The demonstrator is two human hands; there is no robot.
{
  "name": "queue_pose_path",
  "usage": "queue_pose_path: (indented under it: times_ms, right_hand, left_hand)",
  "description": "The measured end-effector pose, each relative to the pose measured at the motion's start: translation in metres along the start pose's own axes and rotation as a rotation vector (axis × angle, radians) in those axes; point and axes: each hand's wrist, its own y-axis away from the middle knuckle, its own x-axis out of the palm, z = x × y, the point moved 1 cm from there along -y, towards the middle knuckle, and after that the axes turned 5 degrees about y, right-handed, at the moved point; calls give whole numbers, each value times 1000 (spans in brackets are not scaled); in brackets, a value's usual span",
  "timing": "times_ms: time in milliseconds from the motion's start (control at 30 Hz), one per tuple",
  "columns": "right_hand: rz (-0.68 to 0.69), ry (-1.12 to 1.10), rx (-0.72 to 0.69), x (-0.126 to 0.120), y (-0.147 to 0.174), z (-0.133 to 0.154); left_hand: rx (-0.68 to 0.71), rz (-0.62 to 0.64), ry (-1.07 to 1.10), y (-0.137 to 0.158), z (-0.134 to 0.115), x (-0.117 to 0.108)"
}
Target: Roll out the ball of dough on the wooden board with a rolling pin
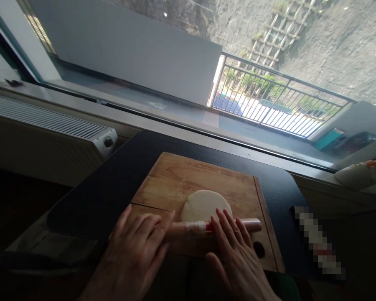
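Resting unclosed atop rolling pin (196,227), left hand (138,238), right hand (236,246), wooden board (188,170), black table (90,200), windowsill (175,133)

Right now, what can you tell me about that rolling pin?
The rolling pin is a slim, brown cylinder that looks wooden, with a white and red label near its middle. It lies crosswise over the cutting board, at the near edge of the dough; whether it presses the dough is hidden. The left hand covers its left end; the right hand lays fingers across it, leaving the blunt right end bare.
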Motion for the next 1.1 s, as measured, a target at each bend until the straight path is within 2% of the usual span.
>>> queue_pose_path:
  times_ms: [67, 167, 233, 267, 333, 467, 533, 600, 667, 733, 800, 867, 1000, 1033, 1100]
  right_hand:
    - [-4, -17, 85, 2, -28, -3]
    - [-6, -86, 243, 0, -108, -10]
    - [77, -157, 278, -3, -149, -15]
    - [99, -177, 278, -5, -157, -16]
    - [68, -170, 255, -6, -145, -14]
    - [-63, -97, 146, -1, -60, -2]
    - [-68, -92, 104, 2, -38, -1]
    - [-85, -96, 109, 4, -50, -3]
    - [-111, -110, 161, 4, -88, -9]
    - [-97, -153, 210, 0, -129, -22]
    - [-54, -206, 212, -6, -150, -37]
    - [-44, -242, 136, -12, -144, -52]
    - [-85, -265, -72, -13, -89, -81]
    - [-91, -256, -66, -11, -76, -88]
    - [-118, -209, 33, -8, -57, -104]
  left_hand:
    - [-12, -12, -18, -9, 4, 1]
    - [-33, -42, -68, -27, 14, 8]
    - [-48, -51, -93, -37, 20, 11]
    - [-47, -65, -91, -39, 22, 11]
    - [-6, -123, -32, -38, 22, 8]
    - [97, -236, 258, -20, 5, -12]
    - [123, -226, 386, -13, -10, -24]
    - [168, -191, 461, -14, -26, -31]
    - [207, -143, 482, -22, -40, -31]
    - [219, -92, 460, -35, -46, -23]
    - [197, -47, 408, -51, -43, -10]
    - [150, -21, 342, -69, -36, 6]
    - [102, 56, 280, -102, -30, 28]
    - [111, 85, 280, -110, -33, 31]
    - [122, 151, 274, -125, -44, 34]
